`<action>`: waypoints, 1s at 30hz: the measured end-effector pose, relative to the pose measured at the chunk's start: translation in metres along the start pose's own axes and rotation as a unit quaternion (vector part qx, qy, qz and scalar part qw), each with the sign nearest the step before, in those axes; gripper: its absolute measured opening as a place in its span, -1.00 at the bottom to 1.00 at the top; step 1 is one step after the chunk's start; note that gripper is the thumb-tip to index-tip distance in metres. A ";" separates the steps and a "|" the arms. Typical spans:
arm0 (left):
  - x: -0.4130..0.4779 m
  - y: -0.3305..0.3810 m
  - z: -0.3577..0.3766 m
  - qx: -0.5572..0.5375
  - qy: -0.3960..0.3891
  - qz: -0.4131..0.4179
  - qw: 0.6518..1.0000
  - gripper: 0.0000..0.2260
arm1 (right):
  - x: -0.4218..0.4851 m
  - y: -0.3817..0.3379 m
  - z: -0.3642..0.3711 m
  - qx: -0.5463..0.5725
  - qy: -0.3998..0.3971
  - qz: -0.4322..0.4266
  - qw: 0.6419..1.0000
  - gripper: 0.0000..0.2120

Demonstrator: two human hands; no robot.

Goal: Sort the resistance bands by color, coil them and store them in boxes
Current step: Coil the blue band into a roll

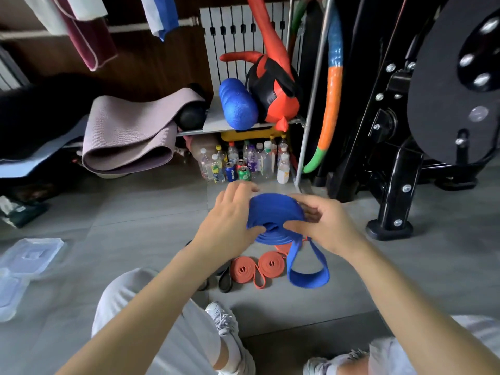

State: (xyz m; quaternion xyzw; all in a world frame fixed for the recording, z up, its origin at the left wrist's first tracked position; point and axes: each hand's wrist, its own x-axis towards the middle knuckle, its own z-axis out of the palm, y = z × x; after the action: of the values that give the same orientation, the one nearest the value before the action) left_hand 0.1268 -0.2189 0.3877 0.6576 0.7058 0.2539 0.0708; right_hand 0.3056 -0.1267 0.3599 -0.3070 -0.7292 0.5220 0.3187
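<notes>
Blue band [276,212] sits coiled between my hands, left hand [230,220] and right hand [324,226] both pinching it; its loose tail [308,277] hangs straight down.

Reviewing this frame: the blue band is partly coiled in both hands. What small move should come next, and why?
Probably another turn of the blue coil to wind in the loose loop. The left hand and right hand both grip the coil, yet the loop hangs free below it, so the coiling looks unfinished.
</notes>
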 end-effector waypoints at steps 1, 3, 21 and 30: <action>-0.003 0.001 0.000 0.066 -0.020 0.047 0.997 -0.36 | -0.001 0.001 0.005 -0.004 -0.011 0.011 1.000 -0.51; -0.007 0.006 0.002 0.120 -0.065 0.087 0.987 -0.33 | -0.003 0.001 0.012 -0.025 -0.026 0.011 0.999 -0.54; -0.006 -0.002 -0.010 -0.291 0.027 -0.082 0.953 -0.52 | -0.002 -0.025 0.008 0.088 0.000 0.016 0.996 -0.68; -0.003 -0.010 -0.019 0.069 -0.044 0.120 0.989 -0.42 | 0.004 -0.029 0.012 -0.026 -0.037 0.030 0.999 -0.57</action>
State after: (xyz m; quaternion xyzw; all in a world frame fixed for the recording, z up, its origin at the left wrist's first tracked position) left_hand 0.1099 -0.2268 0.3984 0.7513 0.6339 0.1821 0.0254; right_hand 0.2903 -0.1382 0.3854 -0.3176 -0.7444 0.5229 0.2676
